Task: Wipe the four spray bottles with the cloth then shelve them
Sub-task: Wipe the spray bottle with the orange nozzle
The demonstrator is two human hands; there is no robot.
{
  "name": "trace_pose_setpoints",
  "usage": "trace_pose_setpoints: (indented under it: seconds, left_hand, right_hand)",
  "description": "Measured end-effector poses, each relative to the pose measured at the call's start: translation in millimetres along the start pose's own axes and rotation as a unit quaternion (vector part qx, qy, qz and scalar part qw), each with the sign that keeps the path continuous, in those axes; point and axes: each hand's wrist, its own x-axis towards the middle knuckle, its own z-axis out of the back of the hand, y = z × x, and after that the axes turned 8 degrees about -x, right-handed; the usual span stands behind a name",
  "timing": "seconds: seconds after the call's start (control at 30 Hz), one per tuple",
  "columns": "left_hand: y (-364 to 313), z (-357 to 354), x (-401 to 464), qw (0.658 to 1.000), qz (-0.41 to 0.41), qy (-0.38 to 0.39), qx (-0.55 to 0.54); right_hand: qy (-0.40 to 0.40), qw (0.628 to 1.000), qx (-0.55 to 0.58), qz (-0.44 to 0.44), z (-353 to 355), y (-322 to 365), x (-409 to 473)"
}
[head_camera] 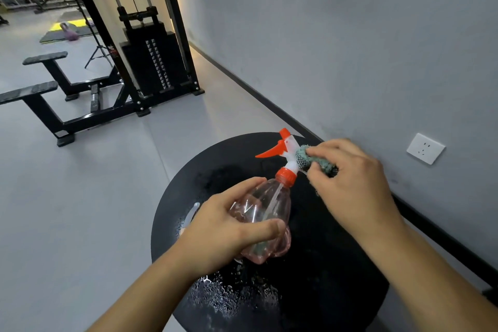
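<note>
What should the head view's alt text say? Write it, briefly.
Left hand grips a clear pink spray bottle tilted above a round black table, while the right hand presses a teal cloth against its white-and-orange sprayer head. Water droplets spot the tabletop.

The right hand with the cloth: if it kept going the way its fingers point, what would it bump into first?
Probably the white spray head of the pink bottle. The right hand already presses the cloth against it.

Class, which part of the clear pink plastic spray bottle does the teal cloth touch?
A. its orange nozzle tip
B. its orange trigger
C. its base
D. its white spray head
D: the right hand presses the teal cloth against the white spray head, behind the trigger.
</note>
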Motion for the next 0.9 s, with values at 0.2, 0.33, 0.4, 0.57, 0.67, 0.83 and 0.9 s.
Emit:
trace_pose_setpoints:
  seconds: [0.2,0.33,0.4,0.57,0.67,0.83,0.9]
  left_hand:
    - [2,0,3,1.000,0.007,-0.007,0.010]
    - [0,-4,-1,0.999,0.017,0.024,0.030]
    - [0,-6,-1,0.998,0.018,0.031,0.048]
    - [1,-3,1,0.999,0.014,0.022,0.039]
    - [2,0,2,0.999,0.019,0.022,0.033]
    - [3,-4,4,0.998,0.004,0.021,0.052]
    - [4,-1,6,0.999,0.003,0.013,0.047]
  right_hand:
    - [0.020,0.999,0.021,0.013,-3,3,-6]
    - [-0.015,1.000,0.006,0.019,3,-1,-2]
    - [-0.033,0.997,-0.005,0.062,-1,6,-7]
    - [-0.015,0.999,-0.021,0.034,-4,0,-3]
    - [0.000,0.999,-0.032,0.020,-4,3,-6]
    - [0.004,0.999,-0.016,0.040,-5,7,-10]
    - [0.003,1.000,-0.016,0.002,-3,2,-5]
